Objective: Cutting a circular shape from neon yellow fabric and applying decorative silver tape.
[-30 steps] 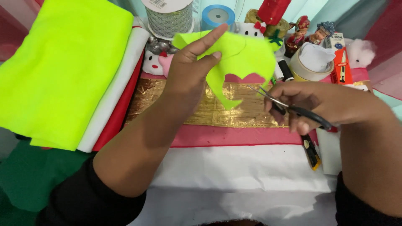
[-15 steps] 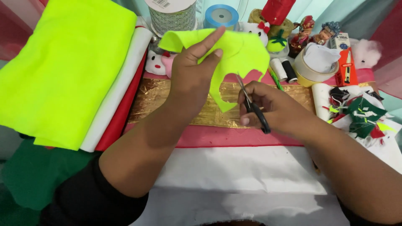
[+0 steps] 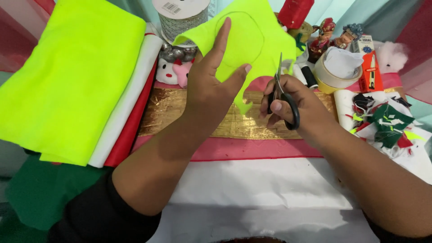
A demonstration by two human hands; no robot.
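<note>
My left hand holds up a piece of neon yellow-green felt with a drawn curved outline, thumb in front and fingers spread behind it. My right hand grips black-handled scissors, blades pointing up into the felt's right edge. Both hands hover over a gold fabric strip lying on pink and white cloth.
A large folded neon felt sheet lies left over white, red and green felt. A ribbon spool, small figurines, a tape roll, black thread spools and a pile of felt scraps crowd the back and right.
The right hand with the scissors moved left and up to the felt's edge, blades now pointing upward. The left hand lifted and turned the felt.
</note>
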